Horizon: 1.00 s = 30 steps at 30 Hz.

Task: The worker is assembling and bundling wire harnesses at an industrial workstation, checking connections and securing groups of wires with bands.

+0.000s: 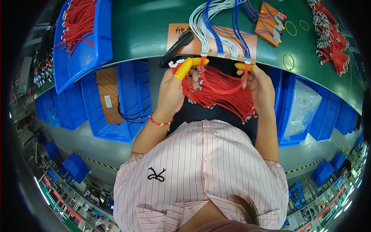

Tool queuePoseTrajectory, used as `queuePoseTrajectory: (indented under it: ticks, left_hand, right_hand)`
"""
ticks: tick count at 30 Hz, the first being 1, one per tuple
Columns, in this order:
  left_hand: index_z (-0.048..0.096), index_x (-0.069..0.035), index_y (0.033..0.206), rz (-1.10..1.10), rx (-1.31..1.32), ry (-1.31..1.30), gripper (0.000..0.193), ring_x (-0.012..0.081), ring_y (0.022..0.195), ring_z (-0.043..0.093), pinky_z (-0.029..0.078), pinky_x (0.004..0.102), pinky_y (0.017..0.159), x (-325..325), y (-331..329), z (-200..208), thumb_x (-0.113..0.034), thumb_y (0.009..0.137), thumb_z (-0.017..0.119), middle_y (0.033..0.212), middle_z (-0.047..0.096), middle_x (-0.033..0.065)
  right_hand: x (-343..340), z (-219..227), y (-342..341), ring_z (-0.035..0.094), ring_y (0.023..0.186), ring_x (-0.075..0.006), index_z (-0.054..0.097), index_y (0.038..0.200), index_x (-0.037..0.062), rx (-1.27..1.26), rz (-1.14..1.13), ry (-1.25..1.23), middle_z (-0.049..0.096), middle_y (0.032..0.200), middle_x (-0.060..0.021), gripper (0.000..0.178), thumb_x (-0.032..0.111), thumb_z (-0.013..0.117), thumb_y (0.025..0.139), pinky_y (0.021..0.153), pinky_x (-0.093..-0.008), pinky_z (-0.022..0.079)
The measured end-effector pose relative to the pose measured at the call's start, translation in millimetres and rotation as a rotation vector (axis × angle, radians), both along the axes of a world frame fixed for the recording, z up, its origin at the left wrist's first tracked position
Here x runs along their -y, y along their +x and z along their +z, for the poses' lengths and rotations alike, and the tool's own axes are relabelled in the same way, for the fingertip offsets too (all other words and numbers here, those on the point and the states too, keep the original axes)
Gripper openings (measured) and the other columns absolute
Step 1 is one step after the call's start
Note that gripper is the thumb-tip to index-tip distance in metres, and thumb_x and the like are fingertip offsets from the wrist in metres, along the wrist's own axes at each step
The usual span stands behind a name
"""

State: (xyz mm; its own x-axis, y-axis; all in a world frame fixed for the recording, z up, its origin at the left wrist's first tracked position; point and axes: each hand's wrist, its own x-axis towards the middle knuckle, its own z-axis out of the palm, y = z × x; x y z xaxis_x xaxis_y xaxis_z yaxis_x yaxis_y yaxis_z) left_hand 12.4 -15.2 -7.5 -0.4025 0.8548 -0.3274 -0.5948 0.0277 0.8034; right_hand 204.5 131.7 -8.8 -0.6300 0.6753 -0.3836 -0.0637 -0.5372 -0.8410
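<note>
The work in hand looks like joining a red cable [228, 93] to the leads at the worktop [139, 36] edge. The cable hangs in a loop toward the near side, one end at the left connector [204, 53] under white wires [198, 27], the other at the right connector [247, 60] under blue wires [236, 27].

The right hand [264, 87] seems to have its fingers closed on the cable just near of the right connector, a yellow cot [242, 67] on one of them. The left hand [170, 91] has its capped thumb and forefinger close together, the forefinger tip right at the cable just near of the left connector; whether it grips the cable I cannot tell. Its other fingers are partly hidden among a bundle [222, 81] of red cables, which lies between the person and the worktop, beneath the loop.

The next move would call for both ends to be kept square to their connectors, with a steady push or pull along the cable; how fully each is seated does not show.
</note>
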Motion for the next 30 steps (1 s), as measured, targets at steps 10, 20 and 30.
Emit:
queuePoseTrajectory:
  ticks: [10,20,30]
  left_hand:
    - [0.061,0.003,0.102,-0.105,0.242,0.043,0.034,0.0072,0.054,0.046,0.039,0.0225,0.051,-26.9,6.0,14.6,-0.024,0.105,0.04,0.073,0.055,0.0022]
    - [0.056,-0.004,0.091,-0.323,0.681,0.124,0.037,0.0039,0.045,0.023,0.019,0.0226,0.042,2.7,27.2,4.5,-0.034,0.105,0.039,0.057,0.03,-0.0073]
    - [0.056,-0.001,0.112,-0.087,0.209,-0.076,0.029,0.0028,0.049,0.026,0.019,0.0222,0.046,10.9,46.7,17.0,-0.026,0.103,0.046,0.061,0.035,-0.0067]
  right_hand:
    - [18.3,-36.1,-37.5,0.062,0.079,-0.0399,0.063,0.088,-0.0047,0.628,0.368,1.126,0.064,0.084,-0.0231,0.019,0.013,0.067,0.084,0.072,-0.0467,0.05]
    - [15.1,-29.1,-15.6,0.061,0.077,-0.0149,0.061,0.099,-0.0033,0.363,0.206,0.616,0.065,0.087,-0.0079,0.016,0.009,0.065,0.09,0.071,-0.0282,0.049]
    - [9.0,7.3,-4.6,0.058,0.078,-0.0079,0.06,0.104,0.0004,0.109,0.303,0.185,0.062,0.086,-0.003,0.016,0.013,0.063,0.094,0.065,-0.0199,0.043]
